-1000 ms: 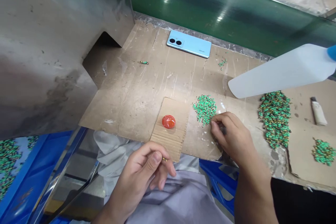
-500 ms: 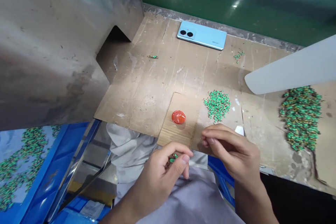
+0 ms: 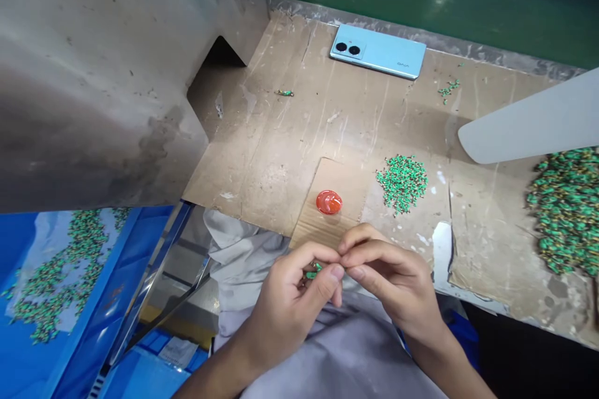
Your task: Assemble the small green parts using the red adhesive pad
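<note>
My left hand [image 3: 299, 290] is closed, its thumb and forefinger together, with several small green parts [image 3: 314, 271] showing inside the curled fingers. Opposite it, the fingers of my right hand [image 3: 390, 271] are pinched and meet the left fingertips. Whatever lies between the fingertips is too small to make out. Just beyond the hands a small red dish [image 3: 329, 202] with a glossy surface rests on a piece of cardboard [image 3: 344, 176]. To its right lies a small pile of green parts [image 3: 402, 182] with brownish ends.
A larger heap of green and brassy parts [image 3: 568, 212] lies at the right, near a white arm-like fixture [image 3: 528, 121]. A light-blue phone [image 3: 379, 52] is at the back. Metal housing [image 3: 116, 75] stands left, above a blue tray [image 3: 112, 280] holding more parts.
My right hand has moved left, and its fingertips now meet those of my left hand. The left hand keeps its green parts. The view has shifted slightly.
</note>
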`<state>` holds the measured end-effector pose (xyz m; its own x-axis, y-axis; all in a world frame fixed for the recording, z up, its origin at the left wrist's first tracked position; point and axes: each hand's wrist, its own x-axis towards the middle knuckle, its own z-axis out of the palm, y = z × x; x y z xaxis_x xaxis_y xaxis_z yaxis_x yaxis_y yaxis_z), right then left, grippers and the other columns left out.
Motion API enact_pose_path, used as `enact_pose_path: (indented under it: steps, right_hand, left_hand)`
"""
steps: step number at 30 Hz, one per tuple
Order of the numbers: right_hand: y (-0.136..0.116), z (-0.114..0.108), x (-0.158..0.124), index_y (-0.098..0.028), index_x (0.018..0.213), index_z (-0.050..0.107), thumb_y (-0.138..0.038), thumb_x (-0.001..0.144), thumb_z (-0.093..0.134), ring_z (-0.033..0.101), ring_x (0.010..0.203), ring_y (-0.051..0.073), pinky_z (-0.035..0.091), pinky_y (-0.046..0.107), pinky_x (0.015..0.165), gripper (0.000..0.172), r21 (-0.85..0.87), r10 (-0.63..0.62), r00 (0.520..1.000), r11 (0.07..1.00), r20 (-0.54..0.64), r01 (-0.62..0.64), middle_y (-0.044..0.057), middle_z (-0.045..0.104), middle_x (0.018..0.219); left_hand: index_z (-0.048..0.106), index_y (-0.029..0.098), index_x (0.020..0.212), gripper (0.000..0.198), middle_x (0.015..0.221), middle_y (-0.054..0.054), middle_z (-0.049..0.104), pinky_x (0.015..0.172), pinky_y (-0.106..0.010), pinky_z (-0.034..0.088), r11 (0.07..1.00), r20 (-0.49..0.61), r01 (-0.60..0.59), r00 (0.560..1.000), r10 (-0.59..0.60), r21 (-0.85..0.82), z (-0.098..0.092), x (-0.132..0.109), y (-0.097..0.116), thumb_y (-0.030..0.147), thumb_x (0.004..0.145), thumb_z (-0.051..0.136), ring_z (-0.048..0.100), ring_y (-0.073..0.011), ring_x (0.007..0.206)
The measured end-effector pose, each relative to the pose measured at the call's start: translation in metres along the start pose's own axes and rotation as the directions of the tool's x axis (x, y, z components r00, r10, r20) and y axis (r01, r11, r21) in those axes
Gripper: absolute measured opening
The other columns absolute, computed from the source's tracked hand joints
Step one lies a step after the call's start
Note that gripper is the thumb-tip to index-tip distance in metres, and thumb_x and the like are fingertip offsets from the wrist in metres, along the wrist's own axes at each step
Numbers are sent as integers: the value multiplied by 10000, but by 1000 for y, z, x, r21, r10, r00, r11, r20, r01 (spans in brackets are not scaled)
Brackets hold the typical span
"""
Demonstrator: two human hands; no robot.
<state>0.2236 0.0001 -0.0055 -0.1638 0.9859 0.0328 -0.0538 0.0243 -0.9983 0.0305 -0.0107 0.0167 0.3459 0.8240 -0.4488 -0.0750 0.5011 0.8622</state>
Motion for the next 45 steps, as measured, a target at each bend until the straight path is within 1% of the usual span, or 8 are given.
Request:
enact_pose_path:
  steps: [7,16,22,25,31,34,41,45]
  right_hand:
    - [3,2,2,-270,1047,858,-198,1035,818,809,860,201,684,306,762,83,-76,-142,990,987,-12,141,52,838,925]
    - [7,-5,8,-209,1123,730,-23,1005,696,773,839,188,675,293,754,223,-262,-311,935,900,173,348,57,773,928]
    - [9,-4,10,-221,1102,657,-33,1018,639,694,724,174,596,288,636,206,-344,-305,923,862,237,373,32,712,845]
    - [13,-8,10,-222,1128,675,-36,1027,653,683,764,177,582,300,667,212,-375,-311,936,857,168,352,37,716,880]
    - [20,-14,14,-253,1059,730,-80,1048,718,637,814,169,508,304,699,173,-456,-274,939,876,-207,155,10,684,906]
    - [20,-10,20,-251,1016,731,-100,1046,737,623,767,151,480,295,665,154,-478,-254,950,867,-184,139,-8,688,879]
    - [19,-1,29,-239,976,725,-95,1023,754,605,689,134,458,285,610,154,-518,-257,951,845,-170,135,-28,693,816]
    - [20,-2,27,-236,1000,737,-116,1047,746,632,708,146,480,303,633,129,-528,-228,962,841,-149,118,-13,718,847]
  left_hand:
    - [720,188,935,201,682,22,677,603,-206,461,999,-55,-23,998,24,28,-5,3,2,335,1072,718,613,-115,623]
    - [727,199,973,194,735,18,723,622,-155,513,995,-26,-58,998,60,80,-13,4,2,351,1093,725,692,-106,672]
    - [726,206,1009,241,775,18,721,656,-169,506,996,-16,-58,998,59,62,-14,5,-4,416,1124,706,680,-102,713]
    - [722,207,1038,279,760,27,683,634,-184,472,996,-47,-84,995,86,39,-14,5,-7,469,1132,696,615,-96,685]
    - [720,238,1295,271,906,4,680,730,-197,501,995,-41,-94,995,95,11,-17,0,-11,427,1209,546,591,-98,774]
    - [673,239,1312,204,923,2,760,728,-183,516,992,-29,-95,995,93,-83,-14,1,-10,390,1190,611,605,-85,749]
    - [716,193,942,238,849,-43,891,546,-154,449,930,-95,-118,991,90,-347,-15,8,-3,343,1026,881,571,-61,554]
    - [822,205,1054,164,876,-40,895,561,-150,468,947,-91,-94,993,69,-307,-20,7,-1,366,1048,854,586,-62,583]
